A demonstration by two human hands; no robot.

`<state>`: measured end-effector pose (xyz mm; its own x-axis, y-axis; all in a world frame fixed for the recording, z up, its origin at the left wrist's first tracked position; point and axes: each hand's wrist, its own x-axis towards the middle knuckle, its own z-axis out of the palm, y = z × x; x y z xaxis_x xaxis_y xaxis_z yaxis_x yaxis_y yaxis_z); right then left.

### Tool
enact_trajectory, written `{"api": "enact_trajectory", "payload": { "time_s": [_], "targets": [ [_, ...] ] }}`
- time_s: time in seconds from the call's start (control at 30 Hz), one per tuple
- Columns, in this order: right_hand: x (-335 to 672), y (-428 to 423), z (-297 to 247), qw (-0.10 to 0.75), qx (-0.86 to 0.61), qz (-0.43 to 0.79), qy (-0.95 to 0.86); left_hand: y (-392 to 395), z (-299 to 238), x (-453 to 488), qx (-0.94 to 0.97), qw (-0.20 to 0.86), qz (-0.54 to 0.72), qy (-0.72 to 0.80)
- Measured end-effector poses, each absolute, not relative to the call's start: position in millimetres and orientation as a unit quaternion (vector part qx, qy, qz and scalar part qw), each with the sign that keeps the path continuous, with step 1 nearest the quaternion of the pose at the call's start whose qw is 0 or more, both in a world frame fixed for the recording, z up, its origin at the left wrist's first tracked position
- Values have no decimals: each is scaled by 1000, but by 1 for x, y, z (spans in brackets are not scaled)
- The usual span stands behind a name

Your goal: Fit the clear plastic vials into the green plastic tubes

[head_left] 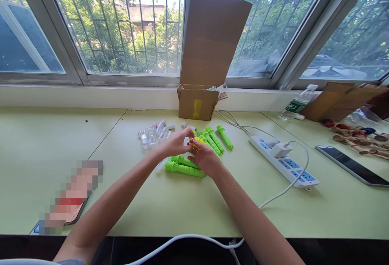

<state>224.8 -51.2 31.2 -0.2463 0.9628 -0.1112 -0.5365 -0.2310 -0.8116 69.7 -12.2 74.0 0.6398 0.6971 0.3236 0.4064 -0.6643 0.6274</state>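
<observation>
Your bench (170, 208) spreads beneath everything, with the cardboard box (196, 103) at twelve o'clock from your hands and the power strip (287, 164) near three. Your left hand (176, 141) and right hand (207, 158) meet at the centre. Green tubes (185, 169) lie at two and seven o'clock, clear vials (152, 139) at ten. Both grips are pinched, fingertips curled onto one small yellow piece (198, 142) between them.

Bright daylight came through the windows (130, 34) at the top; soft shadows lay on the bench (146, 208), wide-angle distortion stretched the edges, and pixelation masked a lower-left patch.
</observation>
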Motion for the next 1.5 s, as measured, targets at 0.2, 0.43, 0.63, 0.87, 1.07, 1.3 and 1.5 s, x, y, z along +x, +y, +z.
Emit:
{"api": "enact_trajectory", "payload": {
  "time_s": [0.2,0.43,0.63,0.87,1.07,1.3,1.5],
  "targets": [
    [223,-56,36,492,-307,734,-352,-17,74,69,864,294,265,311],
    [221,-57,33,472,-290,752,-357,-15,66,71,884,278,254,277],
    [222,-59,33,457,-265,764,-371,-19,59,75,873,275,283,287],
    [221,-61,35,442,-259,780,-358,-21,55,78,853,317,300,287],
    [222,-61,41,443,-252,785,-353,-14,60,70,800,381,344,310],
    [226,-55,38,489,-289,754,-330,24,76,23,779,341,327,412],
    [228,-54,34,494,-286,751,-331,73,73,-50,731,223,208,611]
  ]
}}
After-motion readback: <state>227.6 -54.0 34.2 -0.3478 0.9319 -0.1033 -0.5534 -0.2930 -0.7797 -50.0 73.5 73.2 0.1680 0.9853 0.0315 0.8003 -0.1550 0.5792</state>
